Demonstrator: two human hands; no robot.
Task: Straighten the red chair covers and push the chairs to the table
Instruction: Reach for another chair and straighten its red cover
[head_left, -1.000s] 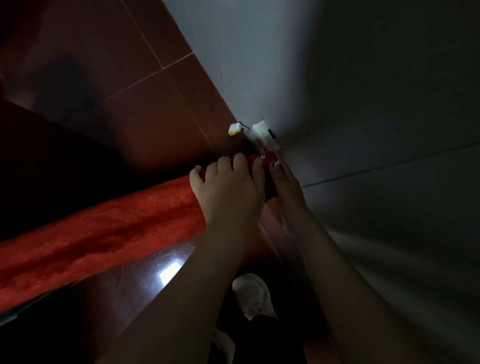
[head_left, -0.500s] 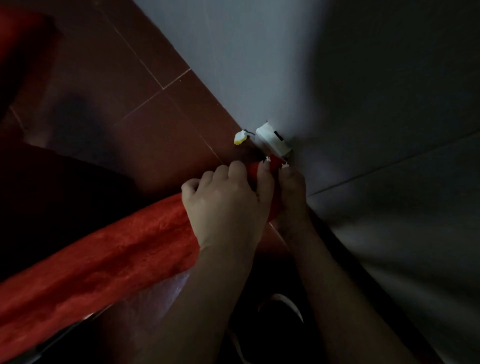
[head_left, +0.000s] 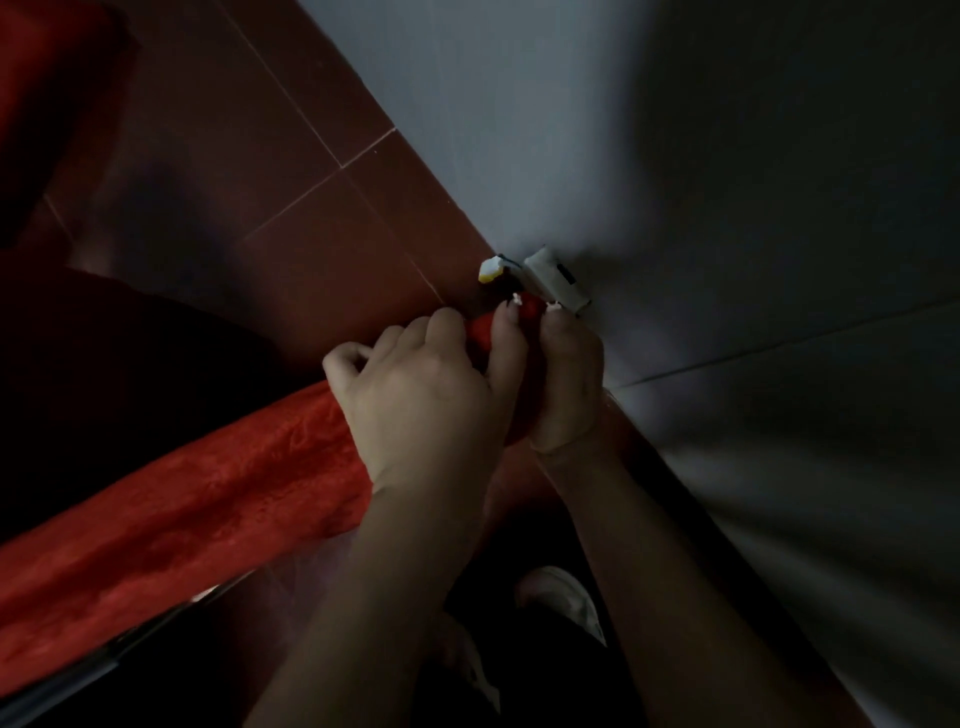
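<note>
- Gripping the cover (head_left: 182, 509) at its far corner, the left hand (head_left: 415, 400) curls its fingers over the top edge.
- Right hand (head_left: 566, 384) just beside it, fingers wrapped round the same red corner.
- The cover runs as a long band from lower left up to the hands, near the wall (head_left: 675, 156).
- White box (head_left: 553, 280) on the wall just past the fingertips; a shoe (head_left: 566, 597) shows below, over the tiled floor (head_left: 260, 156).

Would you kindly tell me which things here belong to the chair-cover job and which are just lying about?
Job: red crinkled fabric chair cover; left hand and right hand, both gripping its end.
Lying about: small white plastic box; small yellow-and-white piece beside it; white shoe.
</note>
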